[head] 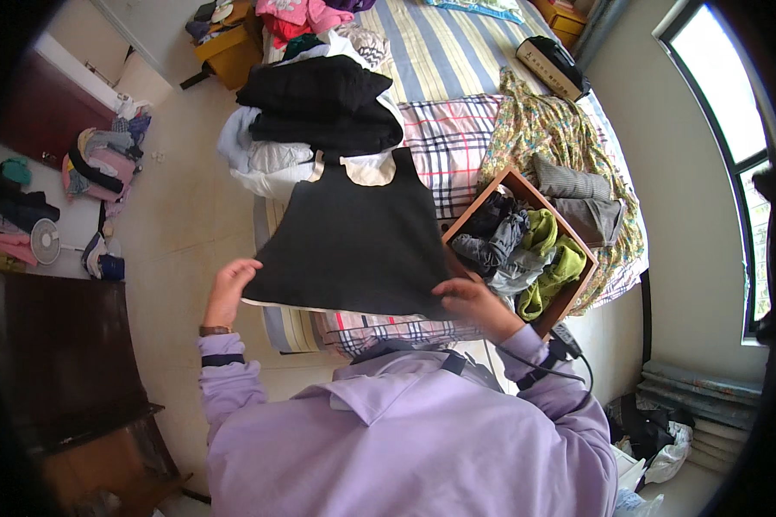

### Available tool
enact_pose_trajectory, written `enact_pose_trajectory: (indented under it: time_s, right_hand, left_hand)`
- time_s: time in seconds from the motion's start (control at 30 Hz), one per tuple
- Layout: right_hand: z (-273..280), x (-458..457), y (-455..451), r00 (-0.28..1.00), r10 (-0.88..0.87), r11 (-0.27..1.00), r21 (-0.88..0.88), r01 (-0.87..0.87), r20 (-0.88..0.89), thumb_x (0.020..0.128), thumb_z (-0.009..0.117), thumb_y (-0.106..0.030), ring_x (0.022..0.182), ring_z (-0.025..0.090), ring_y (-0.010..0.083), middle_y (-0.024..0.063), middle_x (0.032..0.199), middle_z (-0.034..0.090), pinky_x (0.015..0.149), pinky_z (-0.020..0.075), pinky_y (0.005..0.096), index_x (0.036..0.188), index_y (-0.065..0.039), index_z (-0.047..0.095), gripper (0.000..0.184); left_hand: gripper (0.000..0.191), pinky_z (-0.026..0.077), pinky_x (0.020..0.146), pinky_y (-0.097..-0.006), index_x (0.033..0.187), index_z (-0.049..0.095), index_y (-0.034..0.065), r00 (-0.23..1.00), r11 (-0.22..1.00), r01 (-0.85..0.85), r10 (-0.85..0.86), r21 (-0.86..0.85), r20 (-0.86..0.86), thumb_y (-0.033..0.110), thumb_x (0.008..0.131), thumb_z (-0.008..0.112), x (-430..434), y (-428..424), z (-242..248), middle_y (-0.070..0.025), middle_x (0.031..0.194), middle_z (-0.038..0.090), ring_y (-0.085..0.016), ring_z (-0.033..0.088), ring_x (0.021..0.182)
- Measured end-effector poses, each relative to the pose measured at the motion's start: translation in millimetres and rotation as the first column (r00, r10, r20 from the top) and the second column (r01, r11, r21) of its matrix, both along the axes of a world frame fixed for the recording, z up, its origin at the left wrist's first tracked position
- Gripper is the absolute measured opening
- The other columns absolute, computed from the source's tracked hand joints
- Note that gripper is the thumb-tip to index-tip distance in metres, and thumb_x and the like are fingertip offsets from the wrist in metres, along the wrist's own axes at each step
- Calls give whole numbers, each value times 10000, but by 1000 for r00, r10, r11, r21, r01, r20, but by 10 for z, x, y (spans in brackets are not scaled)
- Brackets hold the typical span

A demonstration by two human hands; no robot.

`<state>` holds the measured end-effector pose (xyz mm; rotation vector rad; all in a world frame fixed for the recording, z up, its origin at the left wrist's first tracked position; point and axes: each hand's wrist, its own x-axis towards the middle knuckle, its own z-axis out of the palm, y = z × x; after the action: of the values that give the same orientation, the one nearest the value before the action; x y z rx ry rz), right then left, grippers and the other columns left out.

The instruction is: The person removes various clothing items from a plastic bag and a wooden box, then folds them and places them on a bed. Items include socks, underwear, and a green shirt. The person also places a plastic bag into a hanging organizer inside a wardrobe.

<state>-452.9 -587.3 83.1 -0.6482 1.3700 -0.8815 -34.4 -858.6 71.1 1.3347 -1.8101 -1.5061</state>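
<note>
A black sleeveless top [355, 245] with a pale lining lies spread at the near end of the bed, its hem towards me. My left hand [234, 279] pinches its lower left edge between thumb and fingers. At the lower right corner is my right hand [469, 300], slightly blurred, with its fingers at the cloth; whether they grip it is unclear. Beyond the neckline stands a pile of folded black clothes [323, 106] on white and pale blue garments. Right of the top, a wooden drawer [582, 249] holds crumpled dark, grey and lime-green clothes [543, 232].
Folded grey striped garments [588, 216] and a floral cloth [537, 116] lie right of the drawer on a plaid cover [449, 142]. A black bag [556, 64] rests farther back. A cable [543, 369] hangs by my right forearm. More clothes [100, 161] are heaped at left.
</note>
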Motion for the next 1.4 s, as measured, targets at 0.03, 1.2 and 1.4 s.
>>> enact_pose_trajectory:
  time_s: [0.03,1.2,1.4]
  right_hand:
    - [-237,46,48,994,45,995,88,-54,99,955,587,-106,715,626,86,8,945,670,581,501,233,1130,-6,649,211]
    - [-815,36,2574,233,-972,208,390,897,-19,940,568,-120,753,618,137,90,921,682,625,472,226,1108,-14,589,200]
    - [-725,-96,2689,155,-988,145,306,941,-11,941,580,-126,746,598,124,95,921,672,611,460,210,1104,-3,590,205]
  left_hand:
    - [218,404,887,-226,1051,697,30,1000,996,16,-17,84,15,196,948,600,144,69,-345,12,952,649,-89,563,922]
    - [798,409,1018,-451,1413,414,46,620,438,775,-665,-455,416,291,758,799,-4538,1536,-1556,-160,1254,528,-364,486,1220]
    - [356,509,886,-395,1176,603,24,768,735,610,-640,-296,-7,151,844,613,-5186,1174,-1805,-171,1055,666,-316,650,979]
